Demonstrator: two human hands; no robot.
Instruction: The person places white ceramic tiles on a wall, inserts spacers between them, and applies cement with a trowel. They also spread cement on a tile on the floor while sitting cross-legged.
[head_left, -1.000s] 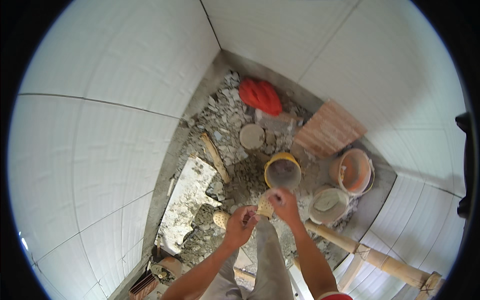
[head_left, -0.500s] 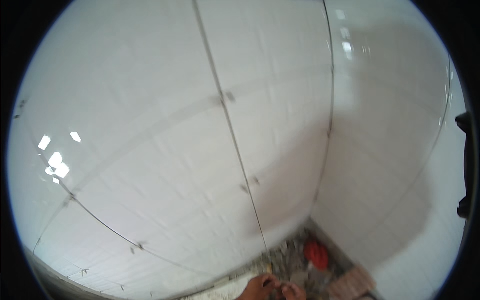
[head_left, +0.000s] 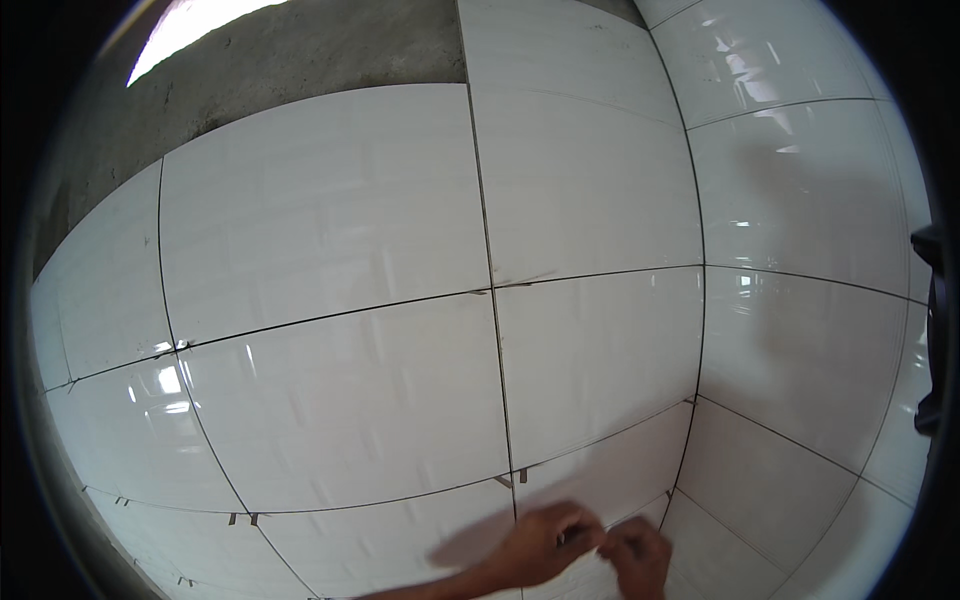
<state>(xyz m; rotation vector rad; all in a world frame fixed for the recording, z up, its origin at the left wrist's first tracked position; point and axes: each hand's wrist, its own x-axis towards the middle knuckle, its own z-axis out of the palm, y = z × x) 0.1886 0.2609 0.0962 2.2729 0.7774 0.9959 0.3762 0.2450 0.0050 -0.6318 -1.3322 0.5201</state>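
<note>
In the lower middle, my left hand (head_left: 550,543) reaches in from the lower edge with its fingers curled into a pinch. My right hand (head_left: 638,556) is close beside it on the right, its fingers bent and pressed together. The fingertips of both hands almost meet, and whatever lies between them is too small to make out. Behind them rises a wall of glossy white tiles (head_left: 330,420) with dark joints. Small flat spacers (head_left: 523,475) stick out of the joint just above my left hand.
More spacers (head_left: 243,519) poke out along the lower joints to the left. On the right, a second tiled wall (head_left: 790,340) meets the first in a corner. Bare grey cement (head_left: 330,50) shows above the tiles, with a bright opening (head_left: 195,30) at the upper left.
The view has swung upward: the floor rubble and red thing have gone out of sight, and the cement above the tiles has appeared. Both hands show higher and larger, still close together.
</note>
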